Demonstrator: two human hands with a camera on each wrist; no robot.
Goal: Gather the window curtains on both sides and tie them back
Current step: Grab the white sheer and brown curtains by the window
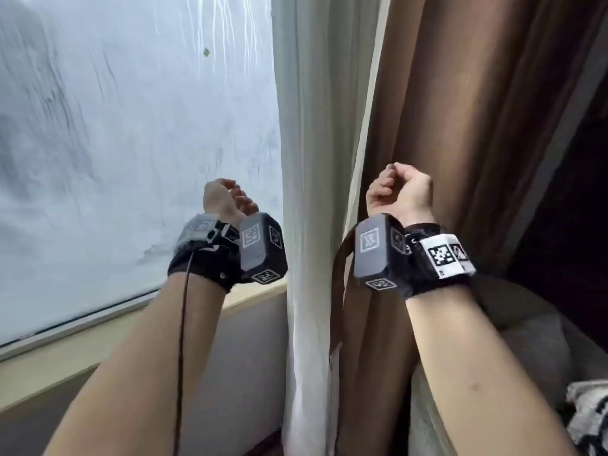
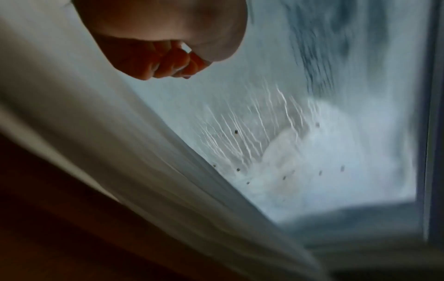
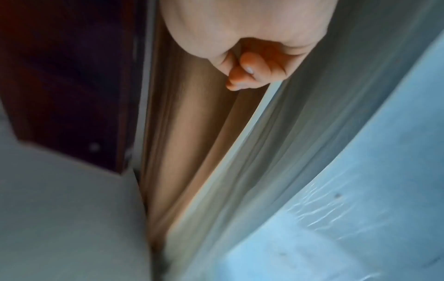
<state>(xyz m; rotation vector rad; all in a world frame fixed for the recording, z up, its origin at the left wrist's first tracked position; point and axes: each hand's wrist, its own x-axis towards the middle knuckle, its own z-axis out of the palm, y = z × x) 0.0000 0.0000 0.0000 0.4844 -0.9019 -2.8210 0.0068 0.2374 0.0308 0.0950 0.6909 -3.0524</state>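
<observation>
Up at chest height, the right hand (image 1: 399, 192) is curling into a fist in front of the brown curtain (image 1: 460, 126); the right wrist view shows its fingers (image 3: 250, 70) folded against the palm beside a brown fold, but whether any cloth is pinched inside cannot be told (the picture is blurred). The left hand (image 1: 227, 200) is also clenching, fingers (image 2: 168, 62) tucked under the palm with nothing seen in them, and it is hovering in front of the window pane (image 1: 115, 143), just left of the white sheer curtain (image 1: 312, 143) and apart from it.

Between the two wrists the sheer curtain is hanging in a gathered column, and the brown curtain is hanging bunched just to its right, the two lying side by side at the right edge of the window. A dark brown strap (image 1: 339, 274) is looping down beside the right wrist, against the brown folds. Both wrists are wearing black bands with grey marker blocks (image 1: 263, 248).

Outward, the pane is looking fogged and streaked, a pale sill (image 1: 82, 334) is running beneath it, and a grey cushion (image 1: 533, 340) is lying at lower right.
</observation>
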